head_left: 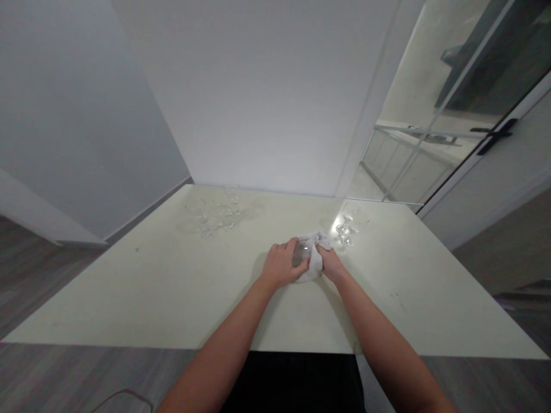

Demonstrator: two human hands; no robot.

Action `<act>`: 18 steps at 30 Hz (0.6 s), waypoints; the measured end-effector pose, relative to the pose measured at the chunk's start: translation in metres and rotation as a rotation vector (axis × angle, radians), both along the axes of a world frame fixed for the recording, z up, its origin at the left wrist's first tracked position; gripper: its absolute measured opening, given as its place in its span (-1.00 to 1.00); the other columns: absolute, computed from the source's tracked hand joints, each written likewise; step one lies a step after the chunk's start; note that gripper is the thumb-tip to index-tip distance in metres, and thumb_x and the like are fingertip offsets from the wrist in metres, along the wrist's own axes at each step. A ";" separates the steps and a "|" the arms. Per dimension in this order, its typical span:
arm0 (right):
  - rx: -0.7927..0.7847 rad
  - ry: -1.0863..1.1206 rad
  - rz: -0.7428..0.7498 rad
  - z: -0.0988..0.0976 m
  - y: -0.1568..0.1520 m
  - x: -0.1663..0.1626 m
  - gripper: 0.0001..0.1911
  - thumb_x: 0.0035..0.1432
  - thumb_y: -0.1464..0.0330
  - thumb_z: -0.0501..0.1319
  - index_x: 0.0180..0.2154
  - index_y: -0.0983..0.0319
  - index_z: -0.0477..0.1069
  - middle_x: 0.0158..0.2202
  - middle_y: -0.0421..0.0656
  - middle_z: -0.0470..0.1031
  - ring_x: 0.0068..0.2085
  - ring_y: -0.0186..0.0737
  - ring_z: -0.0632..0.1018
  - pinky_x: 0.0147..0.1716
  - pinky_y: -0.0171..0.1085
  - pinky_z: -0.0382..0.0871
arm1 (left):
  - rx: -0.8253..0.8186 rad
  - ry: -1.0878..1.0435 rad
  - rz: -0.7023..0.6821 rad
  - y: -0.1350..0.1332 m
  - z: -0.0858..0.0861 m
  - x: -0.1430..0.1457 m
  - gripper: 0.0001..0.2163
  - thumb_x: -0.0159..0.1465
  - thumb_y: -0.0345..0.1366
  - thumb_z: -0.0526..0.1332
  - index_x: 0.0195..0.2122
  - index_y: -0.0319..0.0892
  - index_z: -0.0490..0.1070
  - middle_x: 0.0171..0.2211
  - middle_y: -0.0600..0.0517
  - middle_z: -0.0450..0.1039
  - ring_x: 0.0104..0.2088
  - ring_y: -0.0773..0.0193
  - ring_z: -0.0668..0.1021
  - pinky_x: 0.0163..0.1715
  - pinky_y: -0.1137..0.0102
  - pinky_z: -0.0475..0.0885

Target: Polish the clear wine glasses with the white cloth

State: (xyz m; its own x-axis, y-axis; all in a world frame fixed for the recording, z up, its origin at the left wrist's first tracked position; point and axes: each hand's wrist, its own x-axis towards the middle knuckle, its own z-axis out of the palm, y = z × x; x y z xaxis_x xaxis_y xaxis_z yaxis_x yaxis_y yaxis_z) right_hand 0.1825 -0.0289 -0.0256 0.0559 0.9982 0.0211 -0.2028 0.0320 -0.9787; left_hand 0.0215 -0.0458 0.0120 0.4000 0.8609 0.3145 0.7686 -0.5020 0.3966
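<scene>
- On pale table, back L: bunch of clear glasses, too faint to count; well apart from both hands.
- Back R: smaller clutch of see-through glassware, w/ bright glare on tabletop alongside. Just beyond R hand, so nearest obstacle on that side.
- Behind table: white wall; to far R, door w/ black handle, plus glazed panel btwn wall & door.
- Below front edge: dark clothing btwn forearms, grey floor, thin cord at bottom L.
- Gripping glass w/ L hand from its L side: fingers over far side, thumb on near side.
- Clutching white cloth in R hand, fingers curled in tight; pressed against R side of glass.
- Holding glass btwn hands, above mid-table, a bit R of centre; partly hidden by fingers & cloth. Can't tell if touching tabletop.
- Reaching fwd w/ both forearms, angled inward, hands close tog., wrists over table.
</scene>
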 end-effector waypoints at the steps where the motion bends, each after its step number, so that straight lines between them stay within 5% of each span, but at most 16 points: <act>1: 0.006 -0.017 0.086 0.000 -0.001 0.001 -0.69 -0.09 0.21 0.27 -0.28 0.23 0.45 -0.32 -0.17 0.55 -0.31 -0.20 0.54 -0.28 -0.22 0.44 | 0.035 0.007 -0.023 0.000 0.001 -0.001 -0.51 0.16 -0.03 0.15 0.04 -0.19 0.22 -0.25 -0.09 0.47 -0.19 0.09 0.50 -0.12 0.28 0.24; 4: 0.068 -0.141 0.156 0.001 -0.001 0.002 -0.74 -0.07 0.22 0.25 -0.32 0.24 0.44 -0.35 -0.17 0.55 -0.33 -0.22 0.52 -0.27 -0.24 0.44 | 0.092 0.033 -0.075 0.000 0.001 -0.003 -0.47 0.09 0.00 0.19 0.03 -0.19 0.25 -0.18 -0.13 0.45 -0.14 0.07 0.47 -0.06 0.24 0.19; 10: 0.252 -0.259 -0.260 0.004 0.004 0.001 -0.72 -0.03 0.22 0.21 -0.27 0.23 0.45 -0.25 -0.14 0.53 -0.18 -0.19 0.50 -0.07 -0.17 0.36 | 0.038 0.015 0.092 0.006 -0.004 -0.002 -0.52 0.17 0.01 0.12 0.02 -0.16 0.23 -0.25 -0.07 0.48 -0.19 0.11 0.50 -0.13 0.29 0.20; 18: 0.195 -0.275 0.015 -0.003 0.001 0.003 -0.59 0.09 0.08 0.13 -0.09 0.16 0.41 -0.17 -0.15 0.52 0.02 -0.14 0.44 0.15 -0.05 0.16 | 0.006 0.123 0.137 0.007 -0.001 -0.003 -0.48 0.11 -0.07 0.19 0.06 -0.18 0.21 -0.18 -0.11 0.48 -0.15 0.07 0.49 -0.11 0.26 0.18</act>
